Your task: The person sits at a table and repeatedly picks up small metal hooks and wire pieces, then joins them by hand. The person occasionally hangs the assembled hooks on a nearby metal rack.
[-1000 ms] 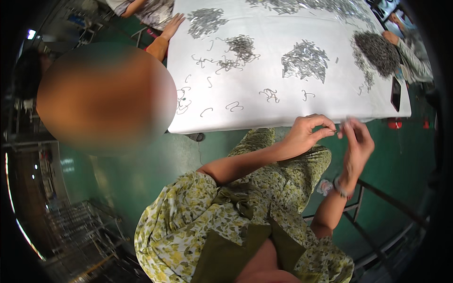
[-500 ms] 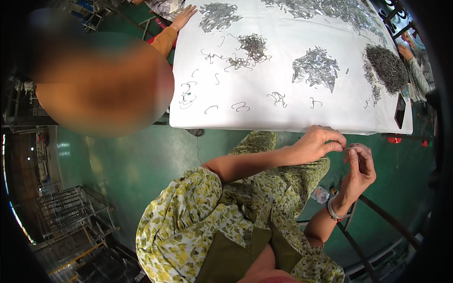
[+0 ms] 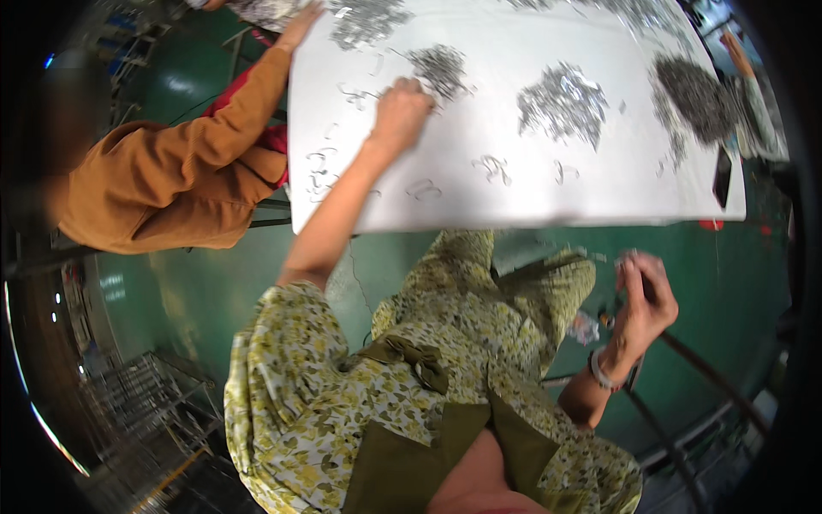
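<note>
My left hand (image 3: 401, 113) is stretched over the white table, fingers curled down beside a pile of dark bent wire hooks (image 3: 443, 72). Its fingertips are blurred and partly hidden, so whatever they pinch does not show. Off the table's near edge, my right hand (image 3: 646, 295) is raised with thumb and fingers closed together. A small pale bit seems to show at its fingertips, too blurred to name. Loose wire hooks (image 3: 491, 168) lie between my left arm and the table's middle, with more loose hooks (image 3: 320, 176) by the left edge.
A pile of small shiny metal pieces (image 3: 562, 104) lies mid-table; another metal pile (image 3: 370, 22) is at the far left. A large dark pile (image 3: 695, 98) and a phone (image 3: 723, 178) are at the right. A co-worker in a brown sleeve (image 3: 184, 141) leans in from the left.
My left hand has left my right hand and moved far left and forward to the hook pile. The right hand stays near its place, closed. The view has shifted slightly.
</note>
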Demonstrator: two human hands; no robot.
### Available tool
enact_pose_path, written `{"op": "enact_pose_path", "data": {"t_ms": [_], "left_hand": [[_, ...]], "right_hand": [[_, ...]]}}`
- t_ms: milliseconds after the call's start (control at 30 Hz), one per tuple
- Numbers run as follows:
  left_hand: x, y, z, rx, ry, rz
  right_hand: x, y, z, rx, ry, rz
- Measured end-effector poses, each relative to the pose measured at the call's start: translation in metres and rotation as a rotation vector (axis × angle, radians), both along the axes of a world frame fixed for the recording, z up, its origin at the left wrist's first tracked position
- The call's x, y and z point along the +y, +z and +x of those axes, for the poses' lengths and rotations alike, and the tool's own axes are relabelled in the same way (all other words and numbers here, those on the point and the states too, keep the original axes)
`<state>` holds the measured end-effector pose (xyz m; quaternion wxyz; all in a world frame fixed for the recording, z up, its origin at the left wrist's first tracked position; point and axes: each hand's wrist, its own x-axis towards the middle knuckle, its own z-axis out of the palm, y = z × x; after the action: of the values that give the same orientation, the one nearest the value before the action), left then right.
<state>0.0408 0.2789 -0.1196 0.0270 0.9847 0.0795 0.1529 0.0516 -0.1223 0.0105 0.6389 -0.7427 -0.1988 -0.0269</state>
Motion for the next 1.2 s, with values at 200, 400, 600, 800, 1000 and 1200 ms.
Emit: {"op": "enact_pose_path", "data": {"t_ms": [200, 400, 600, 800, 1000, 1200], "left_hand": [[-0.009, 0.001, 0.014, 0.078, -0.075, 0.036], [-0.053, 0.025, 0.033, -0.166, -0.122, -0.34], [-0.174, 0.084, 0.022, -0.012, -0.427, -1.31], [-0.235, 0.094, 0.01, -0.037, -0.664, -1.365], [-0.246, 0.09, 0.008, -0.209, -0.618, -1.179], [-0.253, 0.088, -0.004, -0.203, -0.5, -1.339]], "right_hand": [[0.001, -0.015, 0.007, 0.051, -0.039, 0.083], [0.003, -0.025, 0.007, 0.161, -0.123, 0.13], [0.0, -0.046, 0.011, 0.2, -0.15, 0.15], [0.005, -0.046, 0.002, 0.206, -0.208, 0.208], [0.007, -0.044, -0.007, 0.152, -0.191, 0.241], [0.007, -0.044, -0.003, 0.068, -0.271, 0.195]]}}
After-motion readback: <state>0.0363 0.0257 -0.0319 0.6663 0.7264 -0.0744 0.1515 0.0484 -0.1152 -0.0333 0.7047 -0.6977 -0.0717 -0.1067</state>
